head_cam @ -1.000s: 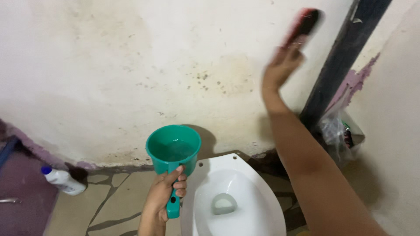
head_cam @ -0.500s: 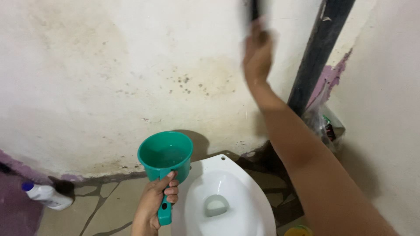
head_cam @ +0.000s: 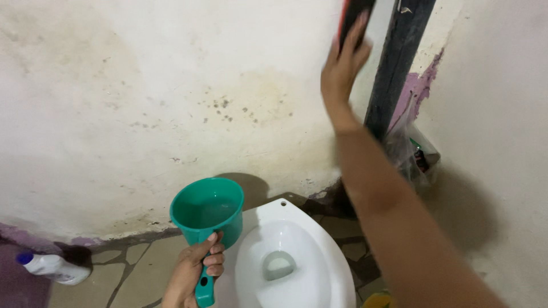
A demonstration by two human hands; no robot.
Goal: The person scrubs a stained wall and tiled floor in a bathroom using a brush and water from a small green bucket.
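Note:
My right hand (head_cam: 341, 69) is raised against the stained white wall (head_cam: 171, 97) and grips a red and black scrub brush (head_cam: 354, 16), its top cut off by the frame's upper edge. My left hand (head_cam: 191, 271) holds a green plastic scoop (head_cam: 206, 210) by its handle, low and left of the white toilet bowl (head_cam: 285, 262). Water sits in the scoop. The scoop hangs over the floor, just beside the toilet's rim.
A dark vertical pipe (head_cam: 397, 63) runs down the corner right of my hand. A clear plastic bag (head_cam: 414, 151) with items hangs at its foot. A white bottle with a blue cap (head_cam: 51, 267) lies on the cracked tile floor (head_cam: 137, 268) at left.
My right hand with the brush swept left along the wall, then came back right and up near the pipe. The view shifted, so the scoop and bottle sit lower and further left.

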